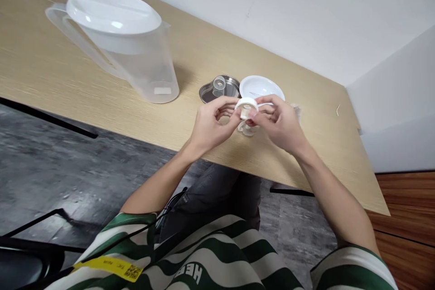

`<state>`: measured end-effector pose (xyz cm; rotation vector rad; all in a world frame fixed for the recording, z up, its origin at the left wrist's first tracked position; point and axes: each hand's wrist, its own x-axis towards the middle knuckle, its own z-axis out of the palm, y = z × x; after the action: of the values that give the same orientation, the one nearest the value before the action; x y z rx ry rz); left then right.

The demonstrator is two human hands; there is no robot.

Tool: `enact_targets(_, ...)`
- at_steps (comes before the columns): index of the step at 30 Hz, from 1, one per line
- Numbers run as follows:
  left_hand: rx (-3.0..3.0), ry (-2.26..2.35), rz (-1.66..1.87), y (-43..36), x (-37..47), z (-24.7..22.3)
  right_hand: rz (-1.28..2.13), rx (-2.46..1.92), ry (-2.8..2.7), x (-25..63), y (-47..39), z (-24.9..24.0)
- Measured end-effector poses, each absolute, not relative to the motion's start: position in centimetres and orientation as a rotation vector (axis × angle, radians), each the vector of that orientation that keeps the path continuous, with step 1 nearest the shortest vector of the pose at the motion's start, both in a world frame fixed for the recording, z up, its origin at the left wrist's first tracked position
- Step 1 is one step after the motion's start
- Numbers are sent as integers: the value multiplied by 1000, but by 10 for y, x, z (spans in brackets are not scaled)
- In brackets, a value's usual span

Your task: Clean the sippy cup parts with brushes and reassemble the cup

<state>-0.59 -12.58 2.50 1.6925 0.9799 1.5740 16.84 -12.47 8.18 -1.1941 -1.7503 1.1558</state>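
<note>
Above the table, my left hand [219, 120] and my right hand [278, 122] pinch a small white round cap [247, 103] between their fingertips, one on each side. Its hollow side faces me, and a pale part shows inside it. Just under the cap is a small clear object [248, 129], partly hidden by the fingers; its kind cannot be made out. Behind my left hand lies a kidney-shaped metal tray [206, 94] with a small clear cup [219, 83] in it. A white oval dish [261, 82] sits behind my right hand, partly covered by it.
A large translucent pitcher [146, 65] with a white lid [113, 11] stands on the wooden table [190, 127] at the left. A thin pale strip [337, 110] lies toward the right. The white wall [306, 18] borders the table's back; a black chair [27, 258] is at lower left.
</note>
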Motion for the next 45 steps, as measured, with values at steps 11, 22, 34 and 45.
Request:
enact_targets(11,2140,883,1268,-69,5,56,1140,-1179,-1526,207,-93,76)
enact_targets(22,1853,834,1238,-71,22,-26,331,-996,-2209,189,-89,31)
enact_targets(34,1877,745,1157,-68,16,-22,876,-1040,-2352,214,-71,43)
enact_targets(45,1982,796,1136,-53,15,-35,760,-1138,-2695,214,-59,72)
